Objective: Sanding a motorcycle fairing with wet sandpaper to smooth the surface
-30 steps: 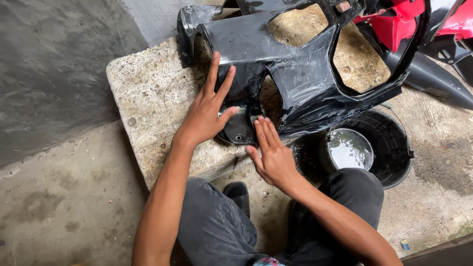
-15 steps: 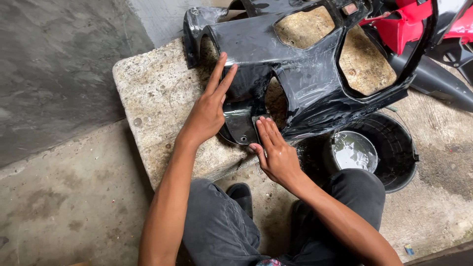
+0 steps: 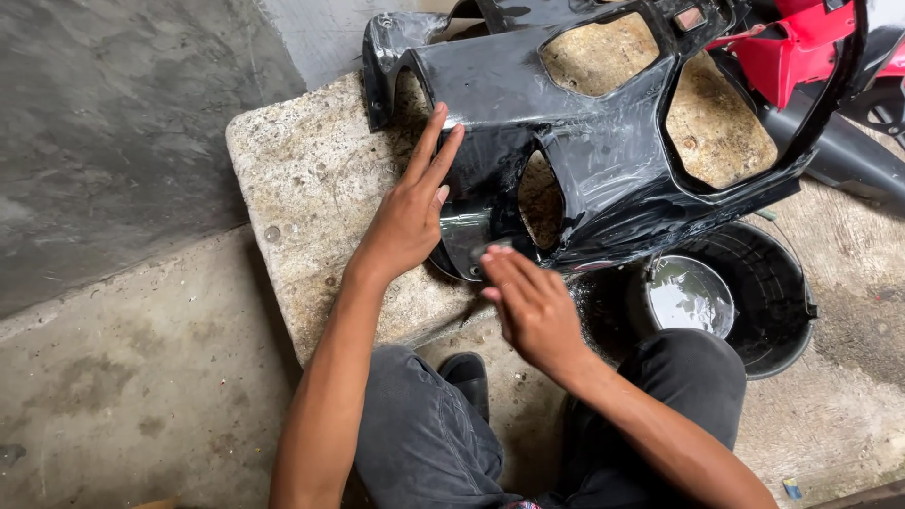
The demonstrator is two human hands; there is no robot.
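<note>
Two hands working one glossy black plastic fairing on a rough concrete slab.

Nearest, dark trousers; the right hand, slightly blurred, presses flat on the wet fairing at its lower edge; the left hand, fingers spread, braces its curved panel. The slab is pitted. Beside it, one black bucket holds water; beyond, one red panel.

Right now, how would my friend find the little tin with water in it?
Find the big black plastic panel lying on the concrete slab. Just below its right end stands a black bucket. The small round tin sits inside it, the only shiny, pale thing among all that black.
</note>
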